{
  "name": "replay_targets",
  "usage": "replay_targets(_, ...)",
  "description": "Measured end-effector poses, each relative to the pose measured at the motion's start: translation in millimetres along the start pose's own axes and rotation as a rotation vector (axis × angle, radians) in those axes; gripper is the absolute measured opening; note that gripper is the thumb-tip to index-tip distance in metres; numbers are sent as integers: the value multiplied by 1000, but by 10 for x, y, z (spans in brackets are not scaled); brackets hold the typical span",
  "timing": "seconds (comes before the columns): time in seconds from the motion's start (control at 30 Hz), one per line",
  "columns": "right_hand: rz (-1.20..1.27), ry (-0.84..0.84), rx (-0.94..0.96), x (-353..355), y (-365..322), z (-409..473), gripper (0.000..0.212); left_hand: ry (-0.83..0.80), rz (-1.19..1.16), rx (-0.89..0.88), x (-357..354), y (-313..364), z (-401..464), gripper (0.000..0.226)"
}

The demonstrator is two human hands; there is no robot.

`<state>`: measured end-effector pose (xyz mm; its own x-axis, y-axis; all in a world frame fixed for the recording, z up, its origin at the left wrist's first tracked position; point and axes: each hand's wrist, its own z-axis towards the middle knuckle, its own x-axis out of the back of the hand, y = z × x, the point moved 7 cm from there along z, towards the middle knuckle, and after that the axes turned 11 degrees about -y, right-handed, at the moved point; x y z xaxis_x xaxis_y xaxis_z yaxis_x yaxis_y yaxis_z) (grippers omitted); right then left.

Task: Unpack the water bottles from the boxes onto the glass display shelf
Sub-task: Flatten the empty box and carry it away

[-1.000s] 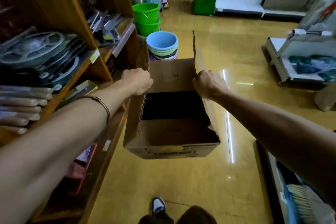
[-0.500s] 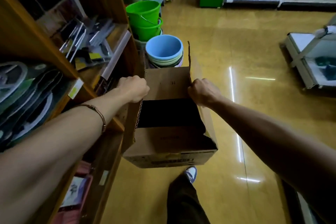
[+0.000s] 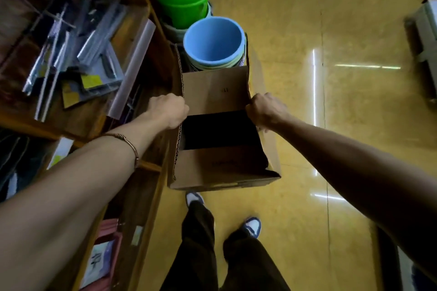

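Brown corrugated cardboard box (image 3: 220,149), open top up and dark inside, hangs above the floor (image 3: 331,125), its long axis running away from you. Your left hand (image 3: 169,111) and right hand (image 3: 264,110) have fingers curled over its side walls.

i can read no text; faint marks on the cardboard box (image 3: 214,87) flap are too blurred.

Open cardboard box (image 3: 220,168) gripped at its side walls by left hand (image 3: 168,111) and right hand (image 3: 264,108)
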<state>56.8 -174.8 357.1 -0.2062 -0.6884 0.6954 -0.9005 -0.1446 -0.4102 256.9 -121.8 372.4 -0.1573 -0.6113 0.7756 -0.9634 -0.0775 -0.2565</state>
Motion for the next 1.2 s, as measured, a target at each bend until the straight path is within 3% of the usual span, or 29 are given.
replay_targets(0.4,68,-51,-199,78,157,1256,37,-87,-146,-107,-4,-230,1521,39)
replay_targets(0.7,171,-156,-269,-539,662,2189,37,-226,-220,-109,-722,-74,2574,42)
replay_targets(1.2,271,-183,-318,-1549,1489,3424,37,-274,-310,-103,-1875,203,3818,43)
